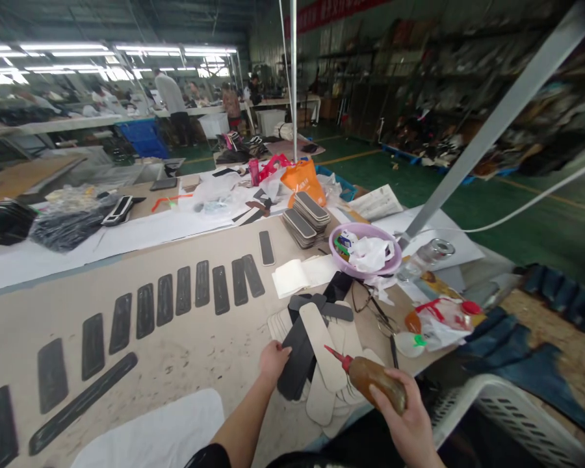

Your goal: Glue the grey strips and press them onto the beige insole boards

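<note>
Purple bowl [344,260], on the far right part of the table [185,351]: holds a crumpled white plastic bag and a few small items, too small to identify. Orange bag [302,179], further back: contents not visible. White slatted basket [517,416], off the near right table corner: inside hidden. Squeeze bottle [375,383]: clear plastic, part full of brownish liquid, red nozzle tilted up and left over the pile [329,370] of beige and black strips at the near table edge. Right hand [404,416]: fingers wrapped around the lower body of the squeeze bottle, carrying it just above the table edge, wrist entering from the bottom of the view. Left hand [273,361]: forearm reaching forward from below, fingers curled closed over the near edge of a long black strip [299,354] that lies on top of the pile. Row of black pads [199,286]: laid side by side across the tabletop, well apart from both hands. Stack of pads [305,221]: just left of the purple bowl.
</note>
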Demonstrator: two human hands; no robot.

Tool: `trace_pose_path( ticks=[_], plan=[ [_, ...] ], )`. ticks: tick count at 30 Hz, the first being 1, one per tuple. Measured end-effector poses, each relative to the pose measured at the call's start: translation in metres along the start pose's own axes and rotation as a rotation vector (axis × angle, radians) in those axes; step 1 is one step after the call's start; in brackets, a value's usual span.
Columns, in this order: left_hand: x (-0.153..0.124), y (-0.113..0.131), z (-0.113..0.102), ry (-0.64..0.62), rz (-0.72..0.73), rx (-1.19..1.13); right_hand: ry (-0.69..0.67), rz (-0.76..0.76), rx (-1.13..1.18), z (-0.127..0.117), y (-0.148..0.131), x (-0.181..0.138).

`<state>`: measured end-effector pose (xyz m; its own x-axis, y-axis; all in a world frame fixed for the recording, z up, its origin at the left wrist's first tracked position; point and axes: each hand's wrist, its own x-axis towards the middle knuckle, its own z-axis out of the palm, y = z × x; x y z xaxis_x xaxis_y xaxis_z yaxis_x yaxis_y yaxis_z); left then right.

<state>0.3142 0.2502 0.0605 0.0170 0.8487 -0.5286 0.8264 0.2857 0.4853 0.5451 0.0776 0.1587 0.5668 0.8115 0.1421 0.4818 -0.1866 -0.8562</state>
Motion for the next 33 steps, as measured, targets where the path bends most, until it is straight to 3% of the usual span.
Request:
trace_pose_path(
  ticks=[5,8,11,15,19,24,30,33],
  plan=[
    [-0.005,0.003,0.005,-0.011,-0.034,-0.216,0.003,0.020,-0.013,-0.016,0.006,0.003],
    [-0.014,-0.007,-0.003,0.003,-0.017,-0.392,0.002,0.018,0.010,-0.020,0.000,0.006],
    [-0.031,-0.037,-0.026,0.046,-0.008,-0.535,-0.017,-0.001,0.074,-0.014,-0.006,0.010],
    [-0.062,-0.105,-0.069,0.157,-0.049,-0.636,-0.100,-0.076,0.124,0.007,-0.017,0.013],
    [-0.093,-0.180,-0.102,0.293,-0.123,-0.662,-0.223,-0.179,0.127,0.040,-0.035,0.010],
    [-0.114,-0.251,-0.109,0.436,-0.205,-0.606,-0.478,-0.310,0.194,0.098,-0.060,-0.004],
    [-0.127,-0.292,-0.100,0.605,-0.226,-0.431,-0.729,-0.628,0.240,0.182,-0.094,-0.030],
    [-0.138,-0.300,-0.093,0.594,-0.159,-0.355,-0.850,-0.757,0.252,0.222,-0.108,-0.048]
  ],
)
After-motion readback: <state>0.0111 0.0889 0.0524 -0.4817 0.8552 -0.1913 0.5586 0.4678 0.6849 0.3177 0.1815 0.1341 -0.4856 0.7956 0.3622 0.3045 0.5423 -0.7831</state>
